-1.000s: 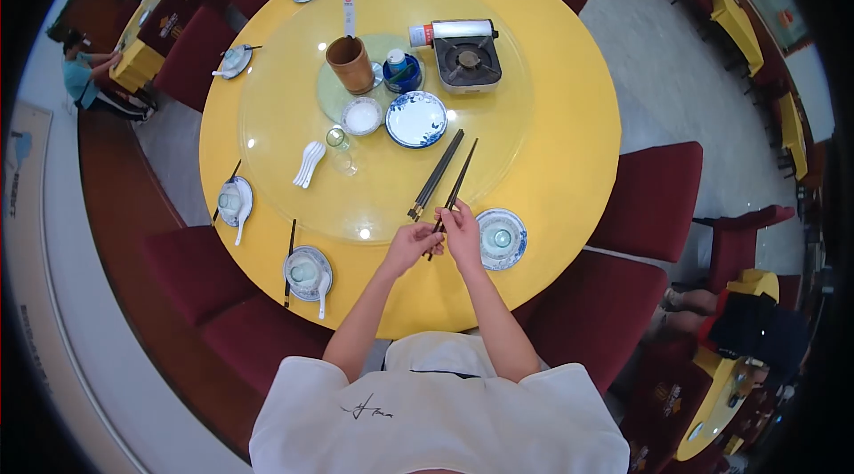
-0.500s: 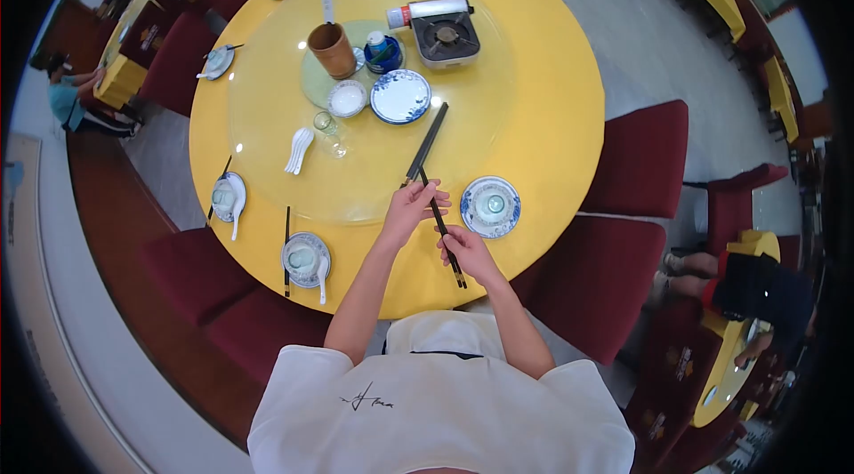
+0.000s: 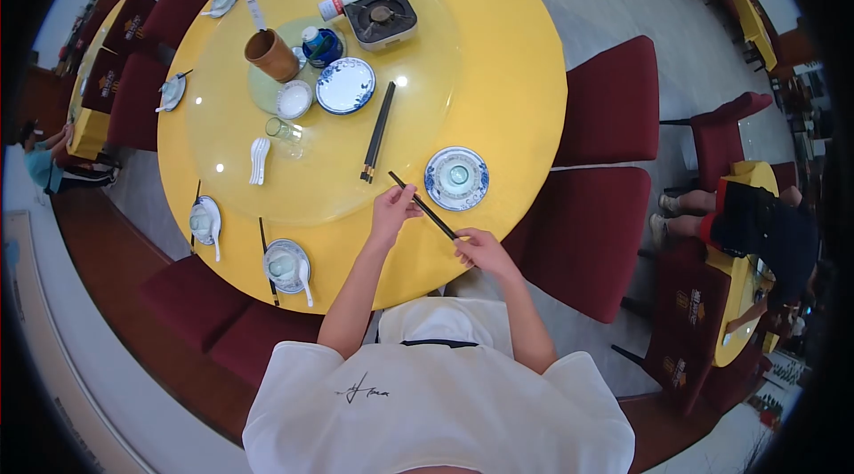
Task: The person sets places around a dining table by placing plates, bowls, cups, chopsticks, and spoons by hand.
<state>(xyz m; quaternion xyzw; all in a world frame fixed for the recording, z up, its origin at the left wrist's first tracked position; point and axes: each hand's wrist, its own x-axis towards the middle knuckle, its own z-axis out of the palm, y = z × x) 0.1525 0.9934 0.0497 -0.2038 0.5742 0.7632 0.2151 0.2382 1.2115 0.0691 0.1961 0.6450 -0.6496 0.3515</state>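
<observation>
A pair of black chopsticks [image 3: 435, 218] slants between my hands, above the near edge of the yellow round table [image 3: 525, 118]. The fingers of my left hand [image 3: 392, 212] are closed near the upper end, and my right hand [image 3: 483, 252] pinches the lower end. More black chopsticks [image 3: 380, 129] lie on the glass turntable [image 3: 427, 47], just beyond my left hand. Up and to the right of my right hand is a blue-patterned plate [image 3: 432, 192] with a bowl and a small glass cup stacked on it.
The turntable also carries a gas stove [image 3: 382, 20] with a canister, a wooden cup [image 3: 272, 56], stacked plates [image 3: 345, 86], white spoons [image 3: 258, 162] and a glass [image 3: 283, 130]. Place settings [image 3: 288, 266] line the left rim. Red chairs [image 3: 608, 100] surround the table. Two people are at other tables.
The held chopsticks have tilted further over, and my right hand has moved right and up to their lower end. My view has shifted, so the table appears further left.
</observation>
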